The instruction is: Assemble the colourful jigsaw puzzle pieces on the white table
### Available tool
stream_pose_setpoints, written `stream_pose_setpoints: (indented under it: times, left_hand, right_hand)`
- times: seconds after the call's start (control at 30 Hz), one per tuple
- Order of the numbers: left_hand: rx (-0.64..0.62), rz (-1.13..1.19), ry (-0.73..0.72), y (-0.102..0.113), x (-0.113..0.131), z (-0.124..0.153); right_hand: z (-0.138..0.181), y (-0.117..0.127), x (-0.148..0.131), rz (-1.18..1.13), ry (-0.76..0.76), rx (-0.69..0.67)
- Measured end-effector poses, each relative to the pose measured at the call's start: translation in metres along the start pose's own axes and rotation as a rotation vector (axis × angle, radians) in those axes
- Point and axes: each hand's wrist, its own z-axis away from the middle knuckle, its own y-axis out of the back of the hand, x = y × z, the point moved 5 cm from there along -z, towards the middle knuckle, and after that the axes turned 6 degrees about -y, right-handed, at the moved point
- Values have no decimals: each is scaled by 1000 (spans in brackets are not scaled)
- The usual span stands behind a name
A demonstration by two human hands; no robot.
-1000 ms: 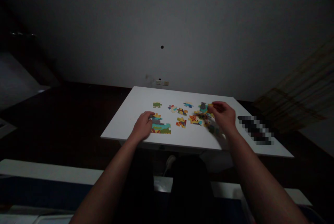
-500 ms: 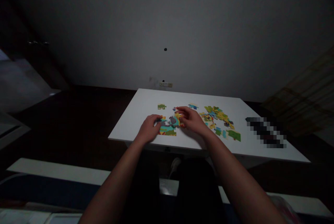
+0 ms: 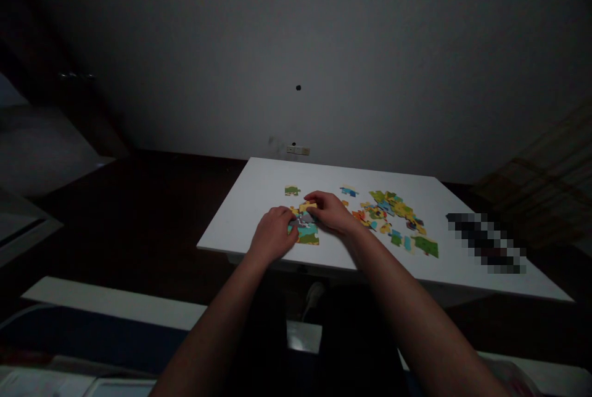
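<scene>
A small block of joined jigsaw puzzle pieces [image 3: 309, 238], green and teal with a grey figure, lies near the front edge of the white table. My left hand [image 3: 274, 233] holds its left side, fingers bent over the edge and thumb near the lower part. From the right, my right hand [image 3: 332, 212] pinches a yellow and grey puzzle piece [image 3: 306, 206] against the top of the block. Fingers cover parts of both, so whether the piece is locked in cannot be seen.
On the white table [image 3: 240, 200], a loose green piece [image 3: 291, 190] and a blue piece [image 3: 348, 191] lie farther back. Several mixed pieces [image 3: 393, 206] are heaped to the right. A pixelated dark object [image 3: 483, 243] lies at the right end. A wall stands behind.
My right hand has come down and left, bringing the yellow and grey piece onto the block. My left hand has closed in on the block's left side. The view has shifted slightly.
</scene>
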Motion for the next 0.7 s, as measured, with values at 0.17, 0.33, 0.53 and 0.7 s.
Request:
stream_pose_setpoints:
  times: [0.17,0.33,0.53,0.7]
  left_hand:
    - [-21,-87,0,0,2,0]
    - [-41,-144,-5,0,4,0]
    - [-40,-159,-15,0,4,0]
    - [-37,-148,-23,0,4,0]
  right_hand:
    - [8,0,-1,115,79,25]
    - [17,3,-5,259,185,39]
    - [23,2,-12,378,279,48]
    - [27,-1,-20,454,322,-5]
